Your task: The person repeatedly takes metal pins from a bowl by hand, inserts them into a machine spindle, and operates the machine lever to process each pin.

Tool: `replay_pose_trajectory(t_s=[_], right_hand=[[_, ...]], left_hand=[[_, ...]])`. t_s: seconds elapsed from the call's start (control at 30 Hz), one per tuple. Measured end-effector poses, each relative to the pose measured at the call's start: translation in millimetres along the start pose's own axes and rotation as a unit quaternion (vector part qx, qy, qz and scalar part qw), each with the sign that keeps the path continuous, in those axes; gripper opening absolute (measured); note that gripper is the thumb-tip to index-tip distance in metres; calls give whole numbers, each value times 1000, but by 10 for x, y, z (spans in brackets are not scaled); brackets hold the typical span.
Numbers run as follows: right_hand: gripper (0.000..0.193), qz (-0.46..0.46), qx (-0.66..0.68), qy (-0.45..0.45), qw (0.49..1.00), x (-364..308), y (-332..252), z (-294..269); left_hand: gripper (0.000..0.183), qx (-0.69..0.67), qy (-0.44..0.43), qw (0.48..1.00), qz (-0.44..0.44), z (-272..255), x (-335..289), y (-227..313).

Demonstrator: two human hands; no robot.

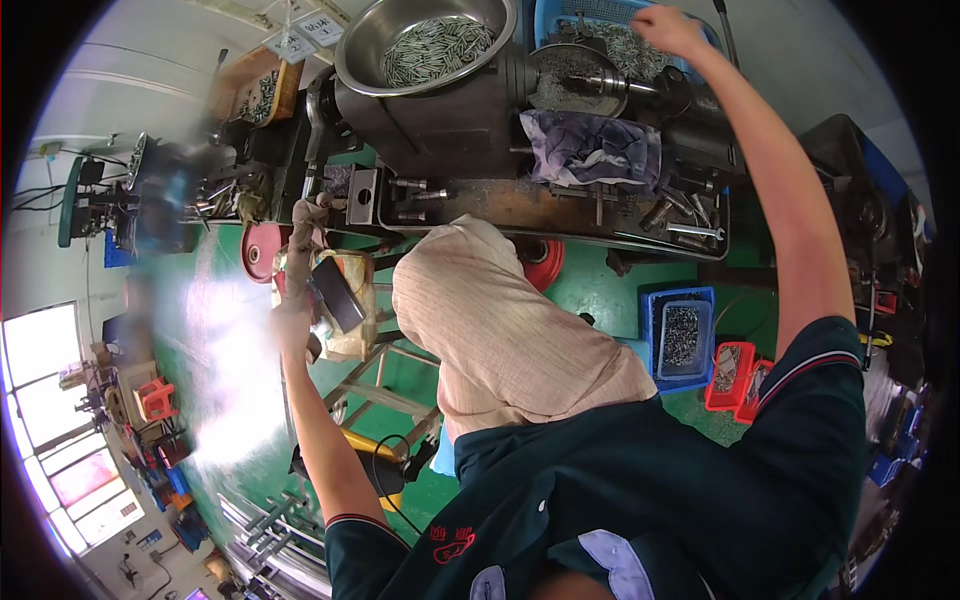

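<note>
My left hand (302, 232), in what looks like a tan glove or wrap, is closed round the lower end of a dark metal lever (313, 165) at the machine's left side. Over at the far right, my right hand (668, 30) is above the rim of a blue plastic basket (545, 22) of small metal parts. Its fingers are curled together; anything in them is too small to make out. Between the hands stands a dark bench machine (430, 125). A steel bowl (350, 65) full of small metal pins (437, 50) rests on top of it.
A patterned cloth (592, 150) hangs over the machine's front. On the tray below lie a wrench (695, 231) and metal tool pieces. A wooden-sided box (283, 85) stands far left. Blue (652, 340) and red bins (728, 375) are on the green floor, right of my covered lap.
</note>
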State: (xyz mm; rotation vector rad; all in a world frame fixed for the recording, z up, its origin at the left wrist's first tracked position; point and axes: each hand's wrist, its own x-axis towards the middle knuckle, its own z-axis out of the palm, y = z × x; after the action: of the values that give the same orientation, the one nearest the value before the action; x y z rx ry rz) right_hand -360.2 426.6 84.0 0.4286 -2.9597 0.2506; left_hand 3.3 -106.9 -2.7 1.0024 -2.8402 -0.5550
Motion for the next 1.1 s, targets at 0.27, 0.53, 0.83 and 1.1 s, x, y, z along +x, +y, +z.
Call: replay_pose_trajectory(t_s=[0.27, 0.53, 0.83, 1.1], right_hand=[[48, 163, -199, 107, 960, -722, 1880, -100], [55, 275, -162, 41, 947, -1996, 1514, -455], [63, 258, -177, 102, 944, -2111, 1358, -387], [65, 280, -201, 99, 933, -2121, 1305, -485]], left_hand=[[22, -37, 3, 999, 17, 42, -14, 153], [21, -37, -4, 999, 3, 68, 29, 35], [23, -26, 12, 999, 19, 141, 59, -79], [24, -14, 28, 999, -7, 179, 52, 50]])
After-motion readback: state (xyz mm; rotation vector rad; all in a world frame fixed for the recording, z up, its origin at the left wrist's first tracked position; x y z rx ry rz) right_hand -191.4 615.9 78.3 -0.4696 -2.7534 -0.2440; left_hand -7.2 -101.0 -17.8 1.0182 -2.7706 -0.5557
